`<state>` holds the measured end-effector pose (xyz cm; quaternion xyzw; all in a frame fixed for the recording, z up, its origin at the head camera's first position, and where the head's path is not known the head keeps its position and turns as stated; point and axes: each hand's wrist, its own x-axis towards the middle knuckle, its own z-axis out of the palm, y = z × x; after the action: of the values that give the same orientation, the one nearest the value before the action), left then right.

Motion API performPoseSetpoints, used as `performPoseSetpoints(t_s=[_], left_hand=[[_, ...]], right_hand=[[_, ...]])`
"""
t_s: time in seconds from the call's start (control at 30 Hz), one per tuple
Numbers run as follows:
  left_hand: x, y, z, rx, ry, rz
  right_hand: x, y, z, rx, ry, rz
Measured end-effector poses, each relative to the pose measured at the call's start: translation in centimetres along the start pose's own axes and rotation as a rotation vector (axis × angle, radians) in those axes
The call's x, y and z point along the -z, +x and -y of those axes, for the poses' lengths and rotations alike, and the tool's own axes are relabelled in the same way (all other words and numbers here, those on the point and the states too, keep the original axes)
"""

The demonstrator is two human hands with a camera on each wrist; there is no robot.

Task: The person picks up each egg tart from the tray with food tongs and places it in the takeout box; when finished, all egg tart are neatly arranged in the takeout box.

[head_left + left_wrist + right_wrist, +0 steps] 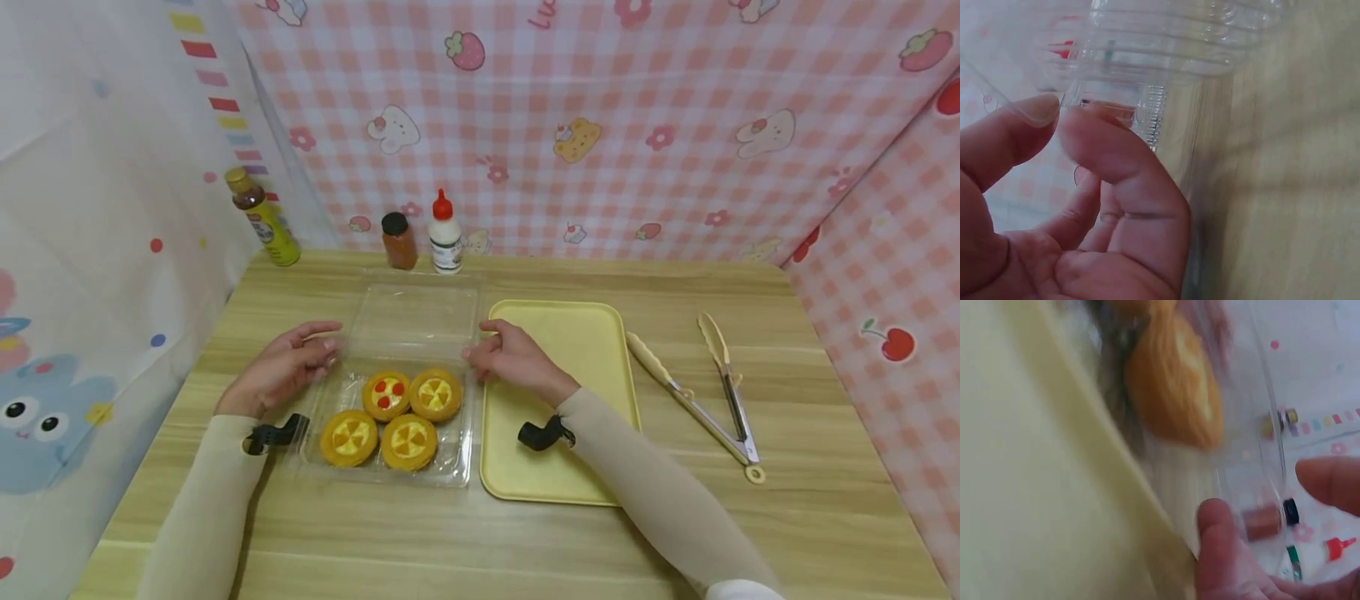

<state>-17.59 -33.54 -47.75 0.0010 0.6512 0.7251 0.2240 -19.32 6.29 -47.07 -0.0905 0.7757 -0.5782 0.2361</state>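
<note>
A clear plastic clamshell box [450, 477] lies on the table with its lid [420, 312] folded back toward the wall. Inside sit several toy tarts: one with red pieces [386, 395], the others with orange wedges, such as the front right tart [408, 442]. My left hand [281, 367] is at the box's left side; in the left wrist view its thumb and index finger [1125, 162] pinch the thin plastic edge. At the right side, near the hinge, is my right hand [521, 358], thumb [1332, 481] and finger [1216, 525] spread apart beside the clear wall.
A yellow tray [558, 483] lies right of the box, under my right forearm. Tongs [731, 400] lie spread farther right. Along the back stand a green-labelled bottle [273, 229], a black-capped jar [399, 242] and a white bottle with red tip [446, 237].
</note>
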Motion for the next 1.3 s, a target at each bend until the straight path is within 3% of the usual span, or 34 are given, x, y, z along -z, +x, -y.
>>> performPoseSetpoints(t_s=[0.17,0.37,0.8,1.1,1.3], left_hand=[[0.4,-0.2,0.6,-0.044,-0.092,0.076],[0.8,-0.5,1.0,-0.062,-0.157,0.115],[1.2,-0.8,1.1,-0.141,-0.228,0.176],[1.8,-0.8,1.1,-0.218,-0.443,0.416],[2.3,-0.7,0.9,-0.228,-0.49,0.481]], right_hand=[[-1.3,0.1,-0.3,-0.017,0.243,-0.018],[-2.1,0.2,-0.6,-0.008,0.382,-0.018],[-2.0,-0.4,0.1,0.026,0.435,-0.057],[-1.5,-1.0,0.3,0.007,0.537,-0.045],[-1.3,-1.2,0.6,-0.016,0.583,-0.048]])
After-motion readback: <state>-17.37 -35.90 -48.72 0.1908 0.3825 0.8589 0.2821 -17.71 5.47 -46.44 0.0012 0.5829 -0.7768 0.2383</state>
